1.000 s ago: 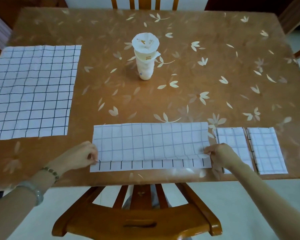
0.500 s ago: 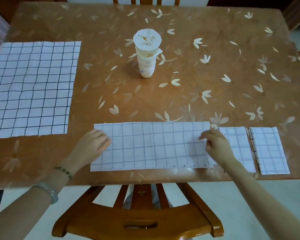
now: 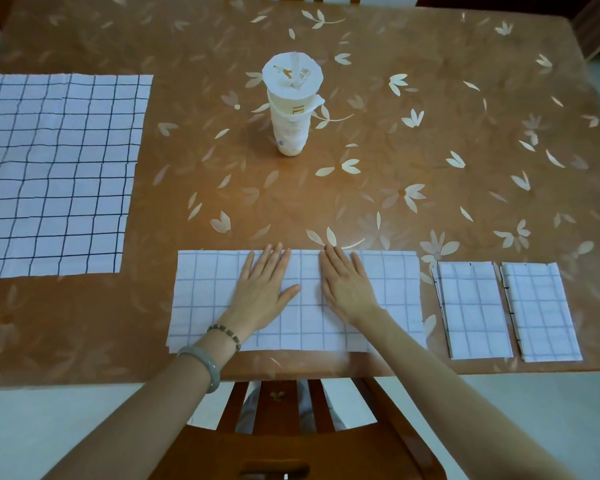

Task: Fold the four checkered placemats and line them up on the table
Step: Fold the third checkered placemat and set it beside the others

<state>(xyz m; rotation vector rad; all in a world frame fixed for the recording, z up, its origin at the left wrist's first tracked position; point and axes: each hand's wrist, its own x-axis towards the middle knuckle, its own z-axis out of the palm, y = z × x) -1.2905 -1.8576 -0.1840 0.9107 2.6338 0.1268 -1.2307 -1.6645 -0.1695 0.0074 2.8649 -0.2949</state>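
Placemat number three (image 3: 205,299) is now a long strip folded in half, lying along the near side of the table (image 3: 430,133). A second ago both hands were pinching its near corners and the top layer hadn't reached the bottom edge. Now the edges match, and the left hand (image 3: 264,292) and right hand (image 3: 347,289) lie flat side by side on the middle of it, fingers straight and pressing down, gripping nothing. So I'd say the first fold is done and getting smoothed, with the crosswise folds still to go to match the two folded placemats (image 3: 471,310) on the right. The last placemat (image 3: 56,174) is still spread open at far left. Room-wise, the strip's right end sits just beside the nearest folded one, and its near edge is close to the table edge, so not much slack there. There's bare table to its left and plenty beyond it, up to the cup (image 3: 293,105).
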